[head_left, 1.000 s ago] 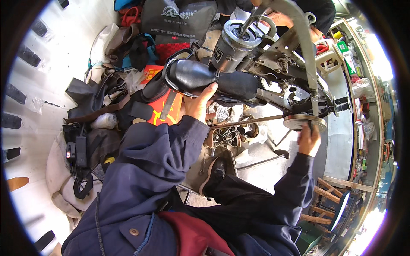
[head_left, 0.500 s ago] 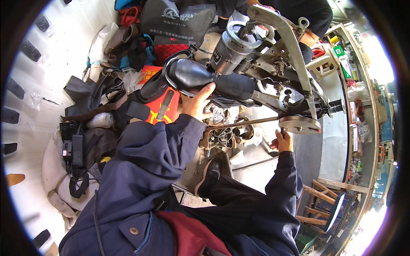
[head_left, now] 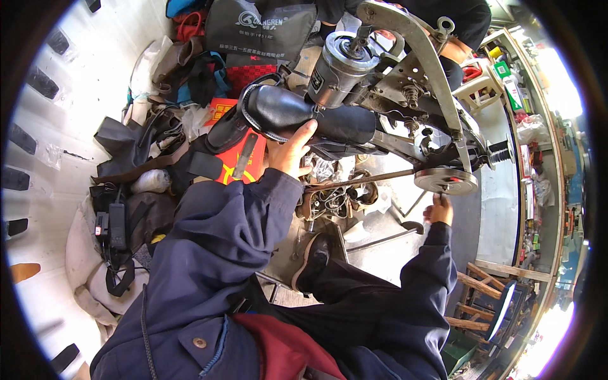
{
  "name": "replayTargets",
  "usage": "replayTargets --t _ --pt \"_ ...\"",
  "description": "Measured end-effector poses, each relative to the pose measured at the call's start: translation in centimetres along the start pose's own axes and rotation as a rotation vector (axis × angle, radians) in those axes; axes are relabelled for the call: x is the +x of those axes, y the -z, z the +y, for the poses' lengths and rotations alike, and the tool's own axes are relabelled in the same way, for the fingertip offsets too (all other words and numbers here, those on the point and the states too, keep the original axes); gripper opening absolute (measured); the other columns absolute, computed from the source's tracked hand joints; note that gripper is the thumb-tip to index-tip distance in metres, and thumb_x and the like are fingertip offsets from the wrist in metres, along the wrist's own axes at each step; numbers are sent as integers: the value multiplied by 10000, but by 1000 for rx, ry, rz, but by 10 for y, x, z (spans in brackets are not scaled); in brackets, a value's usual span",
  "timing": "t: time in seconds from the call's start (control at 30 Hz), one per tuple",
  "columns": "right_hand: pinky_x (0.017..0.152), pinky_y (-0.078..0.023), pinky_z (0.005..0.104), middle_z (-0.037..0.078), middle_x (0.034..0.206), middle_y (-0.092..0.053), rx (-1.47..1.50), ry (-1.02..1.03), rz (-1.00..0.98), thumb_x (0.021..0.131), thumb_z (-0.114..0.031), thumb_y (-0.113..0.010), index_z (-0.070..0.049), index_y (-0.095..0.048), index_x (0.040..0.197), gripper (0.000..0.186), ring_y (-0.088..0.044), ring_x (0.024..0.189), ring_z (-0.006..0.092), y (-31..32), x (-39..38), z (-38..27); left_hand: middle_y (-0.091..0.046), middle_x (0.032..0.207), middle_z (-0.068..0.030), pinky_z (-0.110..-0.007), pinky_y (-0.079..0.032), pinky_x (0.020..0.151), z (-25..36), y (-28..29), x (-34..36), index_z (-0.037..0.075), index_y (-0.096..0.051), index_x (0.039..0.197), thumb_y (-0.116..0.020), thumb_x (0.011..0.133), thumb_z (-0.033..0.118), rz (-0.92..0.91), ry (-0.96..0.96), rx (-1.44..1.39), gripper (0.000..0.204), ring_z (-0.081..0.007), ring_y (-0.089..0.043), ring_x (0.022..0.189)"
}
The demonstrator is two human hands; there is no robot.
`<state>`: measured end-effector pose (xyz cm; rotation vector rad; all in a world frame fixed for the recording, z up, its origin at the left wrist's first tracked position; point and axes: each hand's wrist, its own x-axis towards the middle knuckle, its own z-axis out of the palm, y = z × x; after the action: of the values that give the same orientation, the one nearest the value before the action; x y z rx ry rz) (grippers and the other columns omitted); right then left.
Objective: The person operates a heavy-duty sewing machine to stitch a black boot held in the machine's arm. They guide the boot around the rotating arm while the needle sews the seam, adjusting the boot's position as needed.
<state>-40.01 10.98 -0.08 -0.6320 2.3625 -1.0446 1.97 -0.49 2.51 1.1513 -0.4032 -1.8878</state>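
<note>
A black leather boot (head_left: pixel 271 109), with a zipper along its open edge, lies across the arm of a metal sewing machine (head_left: pixel 399 95). The machine's steel cylinder (head_left: pixel 331 82) stands over the boot, a thin needle bar reaching down to the leather. My left hand (head_left: pixel 290 152) grips the boot from below, thumb up beside that bar. At lower right of the machine, my right hand (head_left: pixel 441 210) is closed on the crank handle under the round handwheel (head_left: pixel 437 179); its fingertips are partly hidden.
Piled bags and cloth (head_left: pixel 158 145) fill the left, with red boxes (head_left: pixel 233 158) behind my left hand. Another person in dark clothing (head_left: pixel 468 19) is behind the machine. A plastic stool (head_left: pixel 474 95), cluttered shelving (head_left: pixel 538 158) and a wooden stool (head_left: pixel 481 297) stand at right.
My right hand has moved from the wheel's rim down and round beneath it on the handle. The machine's long curved lever has shifted. My left hand stays on the boot.
</note>
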Motion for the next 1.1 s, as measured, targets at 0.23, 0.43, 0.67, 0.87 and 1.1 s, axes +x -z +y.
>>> replayTargets --t 0.23,0.43,0.67,0.87,1.1 --pt "440 -452 258 68 640 -609 178 460 -223 931 -268 -638 -3 -621 961 267 -585 487 132 -12 -62 -67 -399 1483 -87 -592 -406 947 -6 3 5 145 -492 1366 -820 709 499 82 -25 25 815 -314 -395 1319" --pt "386 -380 256 36 567 -535 126 353 182 935 -258 -646 -43 -523 759 304 -524 453 112 47 -2 -42 -467 1443 -17 -577 -414 936 -7 7 5 206 -577 1303 -753 788 482 54 -28 46 610 -306 -410 1309" --pt "389 -439 292 88 638 -612 -95 30 -317 931 -261 -607 1 -552 1053 294 -612 472 165 -39 -32 -14 -459 1463 8 -553 -387 970 -5 15 3 238 -562 1336 -678 857 460 -42 -24 73 540 -288 -407 1341" --pt "455 -415 232 47 630 -592 102 569 -21 921 -239 -623 -39 -578 820 229 -578 497 115 25 -45 -73 -461 1453 -29 -518 -373 994 -4 15 5 200 -551 1346 -677 830 512 9 -24 131 616 -282 -417 1333" --pt "317 -346 297 71 576 -573 -116 71 113 949 -277 -616 -100 -607 1012 187 -541 397 156 6 12 5 -451 1462 -70 -560 -290 1044 1 18 3 148 -507 1363 -732 783 505 -88 -18 70 717 -324 -361 1369"
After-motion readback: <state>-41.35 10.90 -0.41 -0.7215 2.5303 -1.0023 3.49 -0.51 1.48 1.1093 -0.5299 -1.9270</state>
